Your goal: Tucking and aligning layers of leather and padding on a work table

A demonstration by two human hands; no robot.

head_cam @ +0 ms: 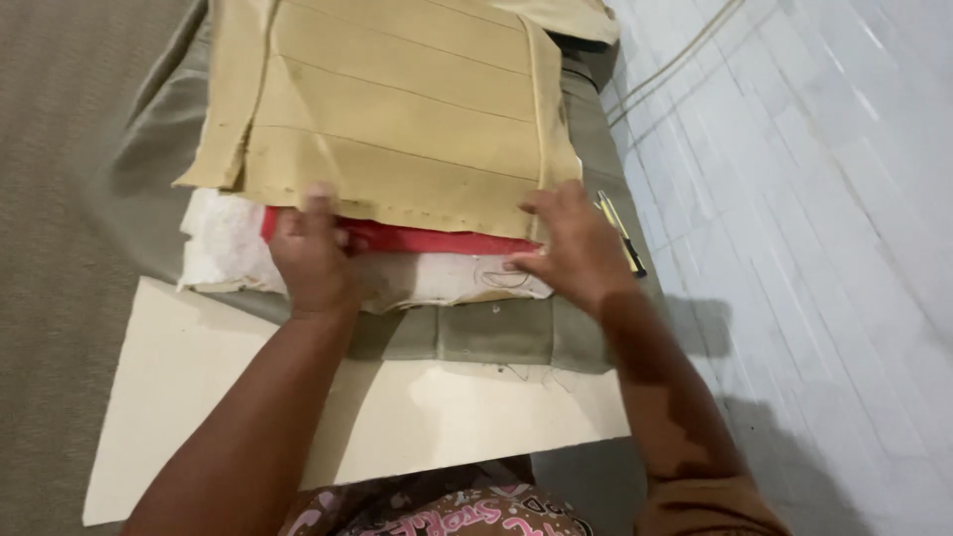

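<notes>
The left hand (313, 253) lies flat, fingers spread, pressing the near edge of a tan stitched panel (397, 109), and the right hand (571, 248) does the same at the near right corner, likely to square it over the red sheet (437, 239) and white foam (233, 248) beneath. Just right lie pencils (620, 233); a pale board (199, 397) sits nearer the person, on olive cloth (496, 333)

No packages, labels, signs or screens seen, only flat sheets of tan, red and white material stacked on a grey-green cloth, none boxed, wrapped or tagged, faint pen marks noted on the white sheet, no display in view.
</notes>
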